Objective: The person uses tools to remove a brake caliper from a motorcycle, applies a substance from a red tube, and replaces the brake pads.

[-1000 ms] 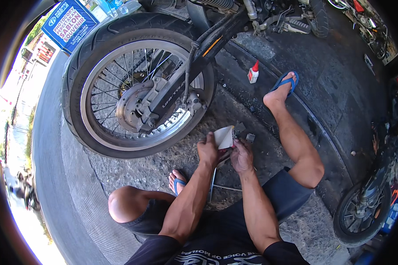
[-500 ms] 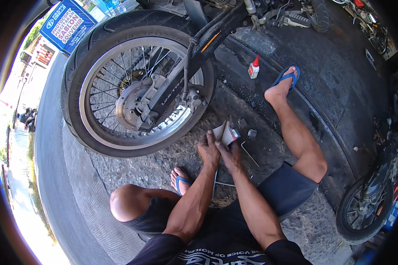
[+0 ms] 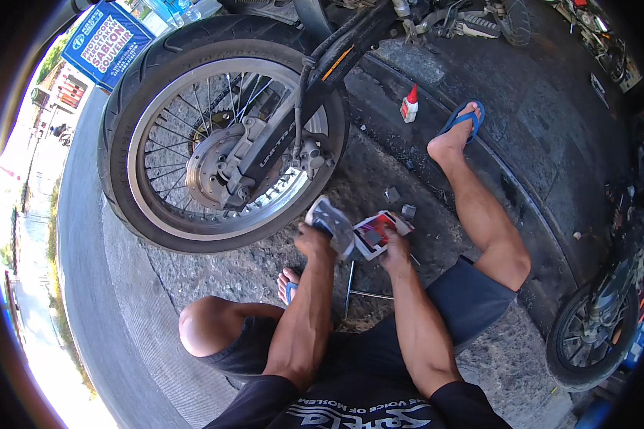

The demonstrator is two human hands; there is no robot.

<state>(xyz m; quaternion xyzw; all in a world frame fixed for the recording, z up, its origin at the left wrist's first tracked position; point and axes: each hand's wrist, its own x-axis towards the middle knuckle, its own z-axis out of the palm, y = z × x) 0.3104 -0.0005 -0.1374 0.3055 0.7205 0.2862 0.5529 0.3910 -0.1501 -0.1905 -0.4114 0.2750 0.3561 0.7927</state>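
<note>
My left hand [image 3: 313, 242] grips a clear plastic pack [image 3: 341, 232] with something dark in it, smeared by motion. Just to its right, my right hand [image 3: 396, 247] is closed on a small red and white box [image 3: 371, 234], thumb on its face. The two items are almost touching, low over the stone ground near the motorcycle's wheel [image 3: 215, 154]. Beyond the box lie two small grey metal pieces [image 3: 408, 211]. A thin metal T-shaped tool [image 3: 349, 286] rests on the ground between my forearms.
A white bottle with a red cap [image 3: 409, 106] stands beyond my right foot, which wears a blue sandal [image 3: 477, 118]. The brake disc [image 3: 211, 171] and swingarm [image 3: 272, 154] face me. Another motorcycle's wheel [image 3: 587, 339] is at the right, a blue sign [image 3: 107, 46] at the far left.
My hands, close together before, have moved apart. The clear pack has swung left in my left hand, and the red and white box has turned up its printed face in my right.
</note>
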